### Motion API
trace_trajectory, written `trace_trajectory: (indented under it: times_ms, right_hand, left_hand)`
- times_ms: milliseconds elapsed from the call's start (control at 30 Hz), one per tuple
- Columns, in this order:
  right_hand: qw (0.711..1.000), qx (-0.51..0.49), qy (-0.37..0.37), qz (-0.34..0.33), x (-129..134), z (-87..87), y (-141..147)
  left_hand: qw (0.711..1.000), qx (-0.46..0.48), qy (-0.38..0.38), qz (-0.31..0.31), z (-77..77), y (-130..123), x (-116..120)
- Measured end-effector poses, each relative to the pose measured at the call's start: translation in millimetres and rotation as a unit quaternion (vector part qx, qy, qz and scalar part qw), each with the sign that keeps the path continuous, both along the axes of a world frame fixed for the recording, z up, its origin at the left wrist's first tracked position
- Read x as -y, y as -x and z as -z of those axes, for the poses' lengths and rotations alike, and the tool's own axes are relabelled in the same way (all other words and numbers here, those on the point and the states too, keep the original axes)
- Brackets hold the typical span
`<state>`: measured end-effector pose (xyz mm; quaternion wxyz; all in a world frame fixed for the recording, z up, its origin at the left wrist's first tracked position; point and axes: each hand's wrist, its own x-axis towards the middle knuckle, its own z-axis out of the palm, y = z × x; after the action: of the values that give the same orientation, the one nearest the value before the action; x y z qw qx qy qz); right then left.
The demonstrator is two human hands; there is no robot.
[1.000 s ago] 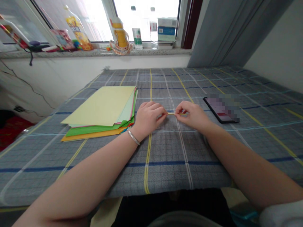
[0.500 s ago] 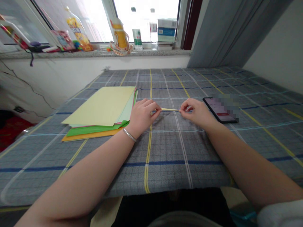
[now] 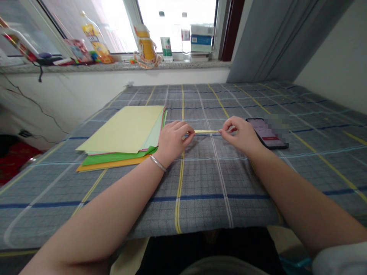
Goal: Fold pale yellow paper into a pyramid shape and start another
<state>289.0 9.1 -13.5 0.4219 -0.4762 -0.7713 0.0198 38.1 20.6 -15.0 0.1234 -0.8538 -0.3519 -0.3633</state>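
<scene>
- Yellow strip (image 3: 206,131) stretched nearly straight between the hands, over the plaid cloth (image 3: 200,175), between its near and far edges.
- Left hand (image 3: 172,140) pinched one side of it; right hand (image 3: 240,134) pinched the other.
- It was already slim; whether more shaping remained could not be told.
- Paper stack (image 3: 114,157) lay leftward, its top sheet (image 3: 126,130) flat and unfolded.

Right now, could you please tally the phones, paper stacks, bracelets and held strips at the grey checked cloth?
Black-edged rectangular phone: 1
Stack of multicoloured paper sheets: 1
Silver metal bracelet: 1
Thin pale-yellow strip, pinched by left hand and right hand: 1
Total: 4
</scene>
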Motion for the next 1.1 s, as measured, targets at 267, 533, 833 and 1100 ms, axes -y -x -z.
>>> trace_trajectory:
  times_ms: [267, 533, 833, 1100]
  right_hand:
    - [0.983, 0.145, -0.082, -0.079, 10.6, 0.7, 26.7]
    - [0.98, 0.156, -0.096, -0.077, 9.5, 4.4, 27.6]
    - [0.988, 0.137, -0.045, -0.056, 10.3, -2.0, 18.4]
    - [0.991, 0.126, -0.031, -0.038, 5.6, -3.3, 7.4]
  left_hand:
    - [0.997, -0.03, -0.05, 0.04, 5.1, -15.2, 10.5]
    - [0.995, -0.074, -0.045, 0.039, 4.1, -14.6, 11.2]
    - [0.997, -0.067, -0.014, 0.032, -1.4, -9.5, 8.5]
    - [0.998, -0.056, 0.003, 0.011, -2.8, -3.2, 3.9]
